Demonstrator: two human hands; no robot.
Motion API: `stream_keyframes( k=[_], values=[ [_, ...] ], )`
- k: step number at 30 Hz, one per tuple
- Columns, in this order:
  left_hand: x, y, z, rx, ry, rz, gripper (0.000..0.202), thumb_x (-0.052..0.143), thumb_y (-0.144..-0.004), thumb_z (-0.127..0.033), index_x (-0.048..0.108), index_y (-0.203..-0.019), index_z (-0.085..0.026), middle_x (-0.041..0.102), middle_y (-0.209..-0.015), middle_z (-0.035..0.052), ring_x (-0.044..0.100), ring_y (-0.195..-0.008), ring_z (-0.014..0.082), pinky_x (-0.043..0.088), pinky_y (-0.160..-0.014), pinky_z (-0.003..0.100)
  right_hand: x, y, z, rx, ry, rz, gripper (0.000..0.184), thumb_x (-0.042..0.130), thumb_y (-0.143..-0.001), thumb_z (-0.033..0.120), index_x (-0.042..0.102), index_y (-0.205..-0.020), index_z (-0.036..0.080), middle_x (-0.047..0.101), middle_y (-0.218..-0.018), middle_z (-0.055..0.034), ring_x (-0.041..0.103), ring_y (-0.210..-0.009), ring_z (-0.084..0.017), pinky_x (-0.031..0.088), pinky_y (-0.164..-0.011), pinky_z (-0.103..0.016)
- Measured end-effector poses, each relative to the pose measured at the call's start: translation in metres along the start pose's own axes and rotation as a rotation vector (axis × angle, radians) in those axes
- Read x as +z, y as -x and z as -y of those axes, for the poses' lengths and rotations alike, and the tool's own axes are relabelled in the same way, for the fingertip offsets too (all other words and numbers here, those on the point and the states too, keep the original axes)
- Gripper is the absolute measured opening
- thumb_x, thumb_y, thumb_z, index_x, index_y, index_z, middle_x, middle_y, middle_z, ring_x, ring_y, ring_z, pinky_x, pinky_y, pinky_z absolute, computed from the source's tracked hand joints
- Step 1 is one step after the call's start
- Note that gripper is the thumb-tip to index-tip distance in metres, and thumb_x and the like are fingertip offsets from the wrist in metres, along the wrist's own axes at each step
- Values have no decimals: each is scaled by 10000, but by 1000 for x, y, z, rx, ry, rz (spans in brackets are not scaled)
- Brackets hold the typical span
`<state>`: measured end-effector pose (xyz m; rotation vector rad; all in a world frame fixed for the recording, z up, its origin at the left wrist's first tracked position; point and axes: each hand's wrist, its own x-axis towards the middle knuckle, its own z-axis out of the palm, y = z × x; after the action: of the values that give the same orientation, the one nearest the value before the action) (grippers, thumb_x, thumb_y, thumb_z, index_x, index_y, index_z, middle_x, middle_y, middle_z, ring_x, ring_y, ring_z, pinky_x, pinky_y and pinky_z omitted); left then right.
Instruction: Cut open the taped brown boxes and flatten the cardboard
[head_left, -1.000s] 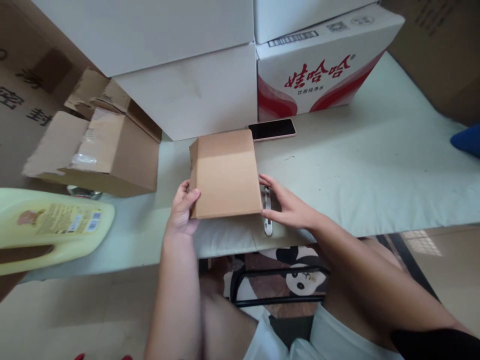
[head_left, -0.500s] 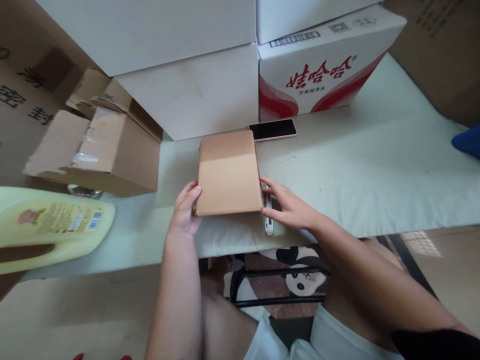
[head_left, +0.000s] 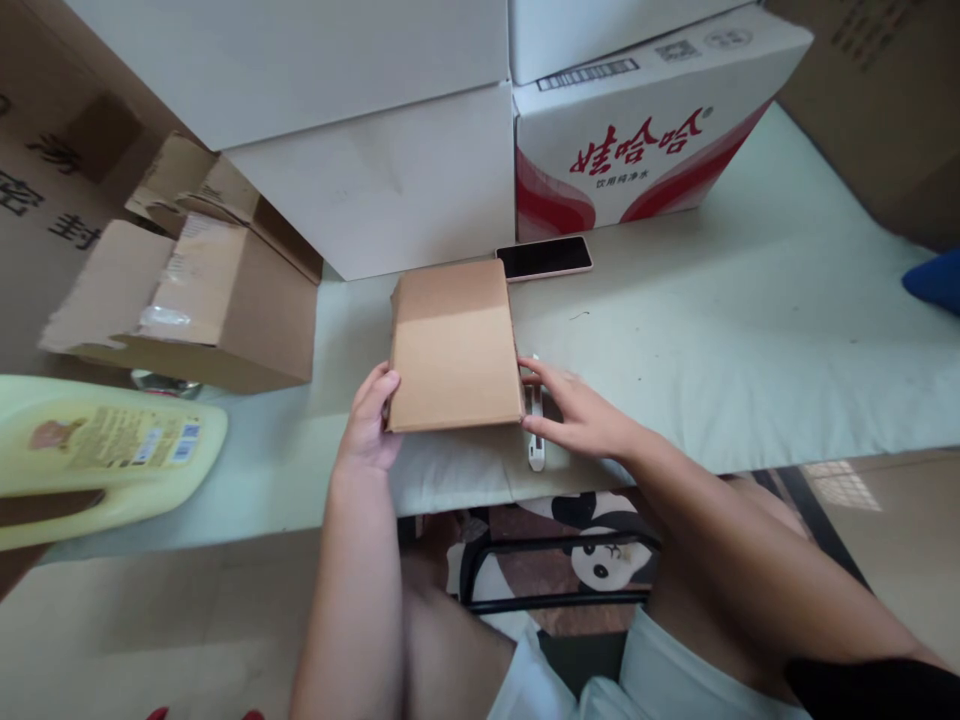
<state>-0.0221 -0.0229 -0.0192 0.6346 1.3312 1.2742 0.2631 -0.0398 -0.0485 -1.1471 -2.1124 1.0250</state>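
Observation:
A flat brown cardboard box (head_left: 454,345) lies between my two hands over the pale green cloth. My left hand (head_left: 373,415) grips its left edge near the front corner, thumb on the edge and the other fingers partly hidden behind it. On the opposite side, my right hand (head_left: 577,410) holds the lower right edge, with thumb and fingertips against it. A slim white object (head_left: 536,455) with a dark slot lies on the cloth beneath my right hand. Part of it is covered, and its kind is unclear.
Behind the box lies a black-screened phone (head_left: 545,257), before stacked white cartons (head_left: 390,190) and a red-and-white carton (head_left: 637,160). Open cardboard boxes (head_left: 262,310) and a pale yellow bottle (head_left: 150,450) stand left. The cloth-covered surface's front edge (head_left: 750,468) runs above my legs.
The cardboard box has shifted very slightly left between my hands. Both hands keep the same hold, and the view has moved a little.

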Motion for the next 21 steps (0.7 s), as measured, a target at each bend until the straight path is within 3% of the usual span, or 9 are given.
stream_keyframes(
  k=[21],
  values=[
    [2, 0, 0, -18, 37, -25, 543, 925, -448, -447, 716, -879, -189, 705, -838, 18, 614, -747, 162, 464, -618, 254, 0, 0, 1, -18, 19, -7, 753, 556, -927, 592, 362, -1538, 198, 616, -1406, -206, 614, -1253, -386, 454, -1040, -646]
  ],
)
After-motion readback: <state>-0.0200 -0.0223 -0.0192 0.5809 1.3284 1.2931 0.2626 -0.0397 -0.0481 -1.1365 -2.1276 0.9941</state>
